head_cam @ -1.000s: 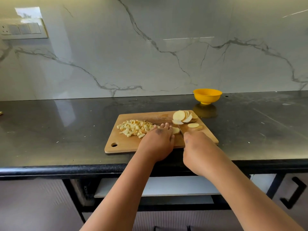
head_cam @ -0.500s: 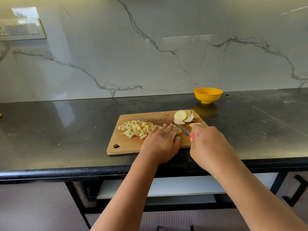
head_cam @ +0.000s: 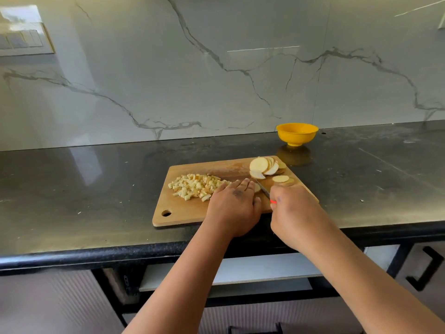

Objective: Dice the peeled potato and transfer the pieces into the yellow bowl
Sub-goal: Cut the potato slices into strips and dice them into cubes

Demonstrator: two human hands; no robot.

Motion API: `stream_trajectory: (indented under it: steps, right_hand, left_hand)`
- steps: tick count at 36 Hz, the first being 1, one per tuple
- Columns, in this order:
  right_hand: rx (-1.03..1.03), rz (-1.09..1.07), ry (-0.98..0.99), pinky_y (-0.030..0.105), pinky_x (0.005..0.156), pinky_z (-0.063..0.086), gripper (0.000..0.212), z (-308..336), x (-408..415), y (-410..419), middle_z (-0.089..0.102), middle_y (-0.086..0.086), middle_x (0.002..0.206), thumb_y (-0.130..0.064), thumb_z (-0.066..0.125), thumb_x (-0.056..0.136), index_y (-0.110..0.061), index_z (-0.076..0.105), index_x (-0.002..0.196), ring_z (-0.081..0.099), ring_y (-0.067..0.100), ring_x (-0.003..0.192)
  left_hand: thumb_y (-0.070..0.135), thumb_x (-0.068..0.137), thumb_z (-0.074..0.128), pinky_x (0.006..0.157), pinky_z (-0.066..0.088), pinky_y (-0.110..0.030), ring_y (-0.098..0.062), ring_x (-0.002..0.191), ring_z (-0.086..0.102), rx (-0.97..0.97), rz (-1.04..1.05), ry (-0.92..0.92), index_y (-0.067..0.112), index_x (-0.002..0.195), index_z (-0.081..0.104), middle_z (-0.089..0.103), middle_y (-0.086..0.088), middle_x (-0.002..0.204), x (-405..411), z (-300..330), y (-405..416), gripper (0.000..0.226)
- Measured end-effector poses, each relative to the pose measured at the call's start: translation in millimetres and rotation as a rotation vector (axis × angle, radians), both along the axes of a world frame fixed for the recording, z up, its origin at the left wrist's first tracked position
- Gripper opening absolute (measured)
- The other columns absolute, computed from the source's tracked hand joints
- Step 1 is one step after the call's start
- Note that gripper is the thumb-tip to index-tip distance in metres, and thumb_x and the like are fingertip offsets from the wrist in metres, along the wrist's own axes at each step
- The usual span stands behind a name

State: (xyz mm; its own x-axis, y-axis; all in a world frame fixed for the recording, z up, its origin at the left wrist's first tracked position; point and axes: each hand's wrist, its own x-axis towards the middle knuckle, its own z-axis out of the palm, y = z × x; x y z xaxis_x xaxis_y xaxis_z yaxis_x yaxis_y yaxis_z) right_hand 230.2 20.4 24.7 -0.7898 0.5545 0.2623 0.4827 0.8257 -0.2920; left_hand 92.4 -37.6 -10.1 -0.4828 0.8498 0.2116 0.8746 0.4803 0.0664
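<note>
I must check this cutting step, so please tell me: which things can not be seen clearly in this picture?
- Head view: knife handle, hidden inside the right hand.
- Potato piece being cut, mostly covered by the left hand.
- Yellow bowl inside: the low angle hides its bottom.
- Switch panel: blurred, cut off by the left edge.

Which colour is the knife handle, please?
Orange-red; a bit of the knife handle shows at the right hand, head view.
</note>
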Motion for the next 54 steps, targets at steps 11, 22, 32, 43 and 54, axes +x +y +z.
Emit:
stream_trajectory:
  steps: [11,22,32,43,54]
  right_hand:
    - [0.071,-0.036,0.030,0.020,0.047,0.027,0.008,26.0,28.9,-2.8,0.047,-0.002,0.077,-0.015,0.055,0.092,-0.017,0.052,0.099,0.043,0.009,0.062]
    - [0.044,-0.033,0.089,0.017,0.046,0.023,0.014,-3.2,1.9,-3.5,0.037,-0.009,0.071,-0.013,0.051,0.095,-0.021,0.043,0.088,0.039,0.007,0.059]
    - [-0.020,-0.030,-0.044,0.019,0.049,0.030,0.018,5.2,6.9,-1.1,0.041,-0.007,0.075,-0.010,0.057,0.090,-0.021,0.044,0.086,0.044,0.009,0.063]
    - [0.056,0.003,0.098,0.019,0.048,0.030,0.008,8.6,11.4,11.0,0.055,-0.001,0.080,-0.019,0.060,0.092,-0.018,0.057,0.100,0.050,0.009,0.065]
    - [0.047,-0.004,0.078,0.020,0.045,0.021,0.017,-14.5,-13.5,-6.5,0.040,-0.006,0.073,-0.010,0.047,0.095,-0.022,0.039,0.086,0.040,0.009,0.061]
  left_hand:
    - [0.039,0.104,0.027,0.124,0.004,-0.038,-0.017,0.151,0.016,0.058,-0.002,-0.034,0.014,0.156,0.024,0.019,-0.003,0.163,4.2,-2.2,-5.2,0.058]
    - [0.034,0.103,0.029,0.119,0.020,-0.036,-0.023,0.148,0.024,0.067,0.001,-0.062,0.012,0.154,0.030,0.028,-0.006,0.161,4.3,-1.2,-5.0,0.056]
    - [0.036,0.103,0.028,0.119,0.021,-0.037,-0.023,0.148,0.025,0.038,0.011,-0.047,0.014,0.153,0.032,0.030,-0.004,0.160,4.5,0.7,-3.3,0.055]
    - [0.030,0.101,0.034,0.123,0.017,-0.036,-0.025,0.146,0.028,0.103,0.030,-0.096,0.006,0.148,0.041,0.027,-0.011,0.160,9.7,1.7,-7.5,0.053]
    - [0.042,0.081,0.006,0.108,0.039,-0.041,-0.029,0.129,0.049,0.183,-0.020,-0.031,0.003,0.126,0.059,0.055,-0.014,0.140,2.0,-5.9,-4.9,0.080]
